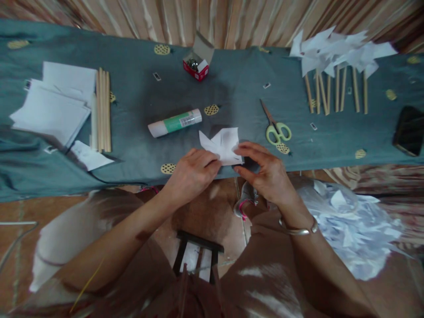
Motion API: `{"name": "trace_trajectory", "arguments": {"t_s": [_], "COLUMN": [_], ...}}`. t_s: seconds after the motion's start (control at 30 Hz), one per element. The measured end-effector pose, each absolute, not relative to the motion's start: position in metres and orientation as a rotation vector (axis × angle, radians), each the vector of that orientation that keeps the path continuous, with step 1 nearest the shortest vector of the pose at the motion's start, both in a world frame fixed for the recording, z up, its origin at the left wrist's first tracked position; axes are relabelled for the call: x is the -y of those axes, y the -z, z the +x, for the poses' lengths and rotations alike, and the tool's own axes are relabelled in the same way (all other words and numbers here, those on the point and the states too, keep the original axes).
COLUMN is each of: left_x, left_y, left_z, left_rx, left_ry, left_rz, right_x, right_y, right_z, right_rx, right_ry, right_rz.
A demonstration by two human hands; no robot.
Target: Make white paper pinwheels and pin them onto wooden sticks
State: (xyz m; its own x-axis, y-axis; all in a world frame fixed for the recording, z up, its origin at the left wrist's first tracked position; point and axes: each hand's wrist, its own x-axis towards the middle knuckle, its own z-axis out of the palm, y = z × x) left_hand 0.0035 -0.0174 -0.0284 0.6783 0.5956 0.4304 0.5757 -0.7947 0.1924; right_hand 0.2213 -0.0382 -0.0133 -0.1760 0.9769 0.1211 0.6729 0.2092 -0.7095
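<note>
A small white folded paper point(227, 148) with pointed flaps lies near the front edge of the cloth-covered table. My left hand point(195, 174) is closed on its lower left part, thumb and fingers pinched together. At the paper's right edge is my right hand point(265, 170), its fingertips touching the paper while thumb and fingers stay apart. Behind the paper a glue stick point(175, 123) with a green label lies on its side. To the right rest scissors point(276, 128) with light green handles, blades pointing away from me.
White paper sheets point(56, 106) and wooden sticks point(104, 110) lie left. An opened red box point(196, 66) holds small metallic pieces. Several paper pinwheels point(341, 51) on sticks lie back right, near a dark phone point(409, 131). A plastic bag point(354, 229) of paper scraps stands below.
</note>
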Motion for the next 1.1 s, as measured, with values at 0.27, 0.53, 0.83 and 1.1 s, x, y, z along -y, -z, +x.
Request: {"name": "trace_trajectory", "arguments": {"t_s": [0.27,0.53,0.83,1.1], "left_x": [0.02,0.024,0.026,0.027], "left_y": [0.023,0.027,0.03,0.035], "left_z": [0.001,0.003,0.009,0.011], "left_rx": [-0.947,-0.928,-0.807,-0.842], "left_ry": [-0.712,-0.737,-0.77,-0.729], "left_rz": [2.819,2.786,2.71,2.636], "right_x": [0.034,0.032,0.031,0.033], "right_y": [0.011,0.014,0.013,0.015], "right_z": [0.221,0.217,0.205,0.204], "right_rx": [1.794,1.855,1.901,1.801], "right_ry": [-0.913,-0.813,-0.76,-0.753], "right_rz": [-1.396,-1.434,-1.496,-1.617]}}
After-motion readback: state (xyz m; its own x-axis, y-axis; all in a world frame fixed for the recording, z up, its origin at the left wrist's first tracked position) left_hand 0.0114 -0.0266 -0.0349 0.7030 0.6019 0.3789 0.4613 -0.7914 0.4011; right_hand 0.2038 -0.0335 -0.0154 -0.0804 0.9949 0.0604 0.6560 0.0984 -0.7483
